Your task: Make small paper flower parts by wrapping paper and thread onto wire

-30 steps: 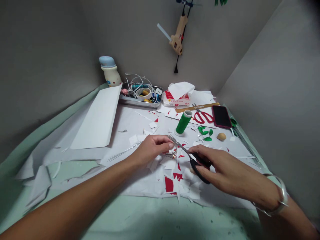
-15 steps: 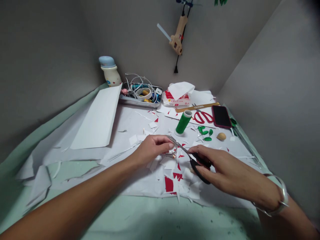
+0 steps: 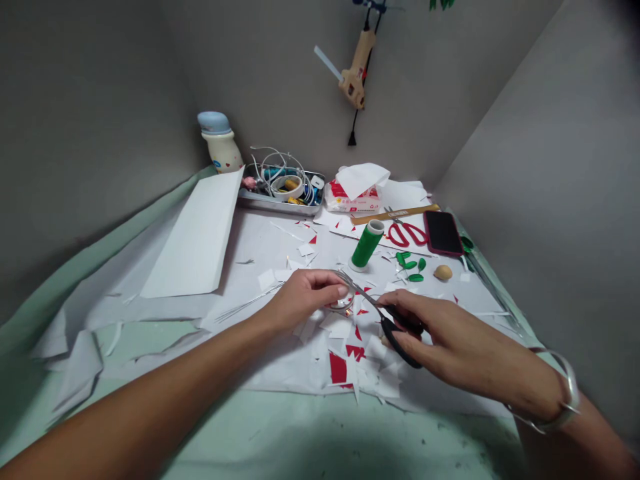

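My right hand [image 3: 425, 327] grips black-handled scissors [image 3: 396, 331], with thumb and fingers in the handles. Their metal blades point left and reach the fingertips of my left hand [image 3: 313, 297]. Thumb and forefinger of that left hand are pinched together, and what lies between them is too small to make out. Just below those fingertips is a thin pale loop [image 3: 344, 308]. Behind the blades stands a spool of green thread [image 3: 367, 247]. White paper scraps and red pieces [image 3: 338, 369] lie beneath my hands. Thin wires [image 3: 245, 307] lie beside my left wrist.
A folded white sheet [image 3: 195, 240] lies at left, near a bottle [image 3: 220, 143]. Behind are a metal tray [image 3: 280, 203] and a tissue pack [image 3: 353, 198]. Red-handled scissors [image 3: 407, 235], green leaves [image 3: 415, 277] and a phone [image 3: 443, 233] lie right. A glue gun [image 3: 357, 73] hangs above.
Almost nothing differs. Both hands and the black-handled scissors stay in the same place, with only a very slight shift at my right wrist.
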`<action>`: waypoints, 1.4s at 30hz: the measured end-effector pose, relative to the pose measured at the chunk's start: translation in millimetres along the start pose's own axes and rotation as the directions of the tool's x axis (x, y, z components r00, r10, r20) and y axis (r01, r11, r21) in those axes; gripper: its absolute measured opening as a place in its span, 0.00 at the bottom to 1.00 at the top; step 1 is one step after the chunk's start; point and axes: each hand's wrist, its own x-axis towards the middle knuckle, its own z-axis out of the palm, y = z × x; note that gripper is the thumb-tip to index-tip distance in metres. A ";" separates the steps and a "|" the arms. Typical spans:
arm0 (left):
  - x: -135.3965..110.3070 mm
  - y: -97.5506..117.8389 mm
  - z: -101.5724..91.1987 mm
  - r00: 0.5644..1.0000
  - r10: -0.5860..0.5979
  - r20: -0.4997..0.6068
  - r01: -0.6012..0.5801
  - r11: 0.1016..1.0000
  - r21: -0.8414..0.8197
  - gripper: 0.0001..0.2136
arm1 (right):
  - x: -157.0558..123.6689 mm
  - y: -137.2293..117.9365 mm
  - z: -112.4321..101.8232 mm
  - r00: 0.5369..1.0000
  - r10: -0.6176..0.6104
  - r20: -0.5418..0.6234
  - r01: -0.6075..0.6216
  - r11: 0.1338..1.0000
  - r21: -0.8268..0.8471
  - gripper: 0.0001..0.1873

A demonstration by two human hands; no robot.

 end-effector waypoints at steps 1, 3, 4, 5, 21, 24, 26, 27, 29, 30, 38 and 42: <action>0.1 -0.2 -0.1 1.000 0.000 0.001 0.000 1.000 0.001 0.07 | 0.4 0.2 0.0 1.000 -0.004 -0.002 0.004 1.000 -0.003 0.13; 0.1 -0.4 -0.1 1.000 0.003 0.001 -0.003 1.000 0.000 0.07 | 1.5 0.8 0.1 1.000 -0.013 -0.009 0.012 1.000 -0.007 0.13; 0.1 -0.3 0.0 1.000 0.005 -0.004 -0.005 1.000 0.000 0.07 | 2.1 1.2 0.1 1.000 -0.017 -0.012 0.016 1.000 -0.009 0.13; 0.0 -0.1 0.2 1.000 0.008 -0.009 -0.008 1.000 0.002 0.07 | 2.7 1.8 0.2 1.000 -0.020 -0.016 0.020 1.000 -0.010 0.12; -0.4 1.6 0.7 1.000 0.004 -0.024 -0.004 1.000 0.031 0.06 | 1.3 6.9 1.6 0.996 -0.075 -0.041 0.075 0.997 0.001 0.10; -0.9 1.8 1.4 0.999 0.006 -0.041 -0.005 1.000 0.030 0.06 | 2.8 7.3 0.9 0.995 -0.088 -0.053 0.089 0.996 0.016 0.11; -0.9 1.3 2.0 0.998 0.009 -0.056 -0.009 1.000 -0.009 0.06 | 4.2 8.5 0.9 0.993 -0.069 -0.093 0.071 0.997 0.029 0.14; -0.9 1.0 2.3 0.998 0.011 -0.060 -0.014 0.999 -0.038 0.06 | 5.2 9.3 1.2 0.992 -0.056 -0.113 0.060 0.997 0.039 0.15; -0.6 0.7 2.7 0.999 0.012 -0.048 -0.016 0.995 -0.096 0.06 | 8.4 10.8 3.8 0.987 -0.035 -0.154 0.046 0.997 0.065 0.16; -0.5 0.8 2.7 0.999 0.010 -0.038 -0.015 0.992 -0.122 0.06 | 10.9 11.4 6.5 0.984 -0.029 -0.178 0.045 0.995 0.088 0.16; -2.1 5.5 3.3 0.999 -0.036 -0.014 0.031 0.967 -0.253 0.09 | 52.7 19.9 71.4 0.910 0.035 -0.412 0.232 0.782 0.578 0.21; -2.6 4.9 5.3 0.999 -0.037 -0.021 0.030 0.965 -0.261 0.15 | 63.7 26.5 92.8 0.866 0.081 -0.493 0.281 0.737 0.615 0.24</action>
